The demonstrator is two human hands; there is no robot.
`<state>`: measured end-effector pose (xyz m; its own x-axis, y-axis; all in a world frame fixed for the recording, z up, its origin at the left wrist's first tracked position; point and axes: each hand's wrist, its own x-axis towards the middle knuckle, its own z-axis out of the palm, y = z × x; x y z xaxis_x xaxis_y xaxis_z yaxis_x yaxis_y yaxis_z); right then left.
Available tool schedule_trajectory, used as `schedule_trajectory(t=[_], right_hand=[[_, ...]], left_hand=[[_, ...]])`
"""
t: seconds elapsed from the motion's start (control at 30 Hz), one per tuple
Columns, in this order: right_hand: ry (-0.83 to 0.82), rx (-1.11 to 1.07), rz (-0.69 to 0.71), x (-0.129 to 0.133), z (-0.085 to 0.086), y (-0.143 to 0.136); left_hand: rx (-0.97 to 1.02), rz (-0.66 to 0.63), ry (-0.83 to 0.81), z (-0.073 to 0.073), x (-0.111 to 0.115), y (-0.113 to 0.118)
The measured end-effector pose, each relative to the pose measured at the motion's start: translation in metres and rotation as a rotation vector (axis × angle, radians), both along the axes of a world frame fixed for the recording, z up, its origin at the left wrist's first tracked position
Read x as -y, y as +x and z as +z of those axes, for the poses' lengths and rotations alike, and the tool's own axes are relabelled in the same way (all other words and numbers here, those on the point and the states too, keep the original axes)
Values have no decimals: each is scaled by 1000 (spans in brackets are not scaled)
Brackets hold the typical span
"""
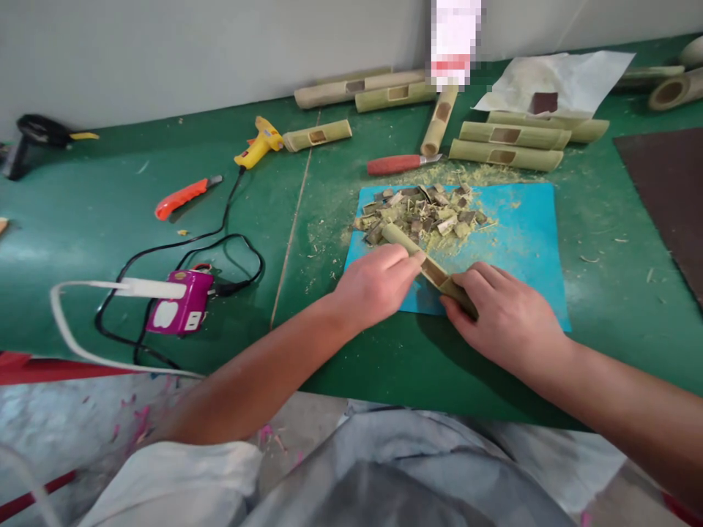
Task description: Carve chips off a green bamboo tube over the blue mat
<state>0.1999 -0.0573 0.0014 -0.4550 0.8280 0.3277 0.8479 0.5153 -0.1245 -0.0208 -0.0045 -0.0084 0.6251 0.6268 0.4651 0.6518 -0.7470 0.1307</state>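
Observation:
A green bamboo tube (402,238) with a rectangular opening cut in its side lies slantwise above a blue sheet (535,249). My left hand (378,285) is closed on it near the middle, its fingertips at the edge of the opening. My right hand (497,307) grips the tube's lower right end, fingers on top and thumb beneath. Beyond the tube, on the sheet, lies a pile of bamboo chips and shavings (433,212). A knife with a red handle (394,165) rests behind the pile, untouched.
Several cut bamboo tubes (508,156) lie at the back, near white paper (516,84). To the left are an orange cutter (181,197), a yellow glue gun (257,146) and a purple power socket (179,301) with cables. A dark mat (670,197) is at right.

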Motion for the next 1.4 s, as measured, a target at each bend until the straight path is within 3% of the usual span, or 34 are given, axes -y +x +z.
schedule_trajectory(t=[0.4, 0.63, 0.87, 1.07, 1.23, 1.4], right_hand=[[-20, -30, 16, -1, 1, 0], [-52, -41, 3, 0, 1, 0], [52, 9, 28, -1, 0, -2], [-100, -67, -24, -1, 1, -1], [-41, 5, 17, -1, 2, -1], [-140, -63, -39, -2, 2, 0]], left_hand=[[-23, 9, 62, 0, 4, 3], [-64, -59, 107, 4, 12, 0], [-73, -30, 110, 1, 2, 8], [-76, -61, 151, -1, 5, 4], [-52, -57, 134, -3, 3, 7], [-77, -64, 115, -2, 4, 7]])
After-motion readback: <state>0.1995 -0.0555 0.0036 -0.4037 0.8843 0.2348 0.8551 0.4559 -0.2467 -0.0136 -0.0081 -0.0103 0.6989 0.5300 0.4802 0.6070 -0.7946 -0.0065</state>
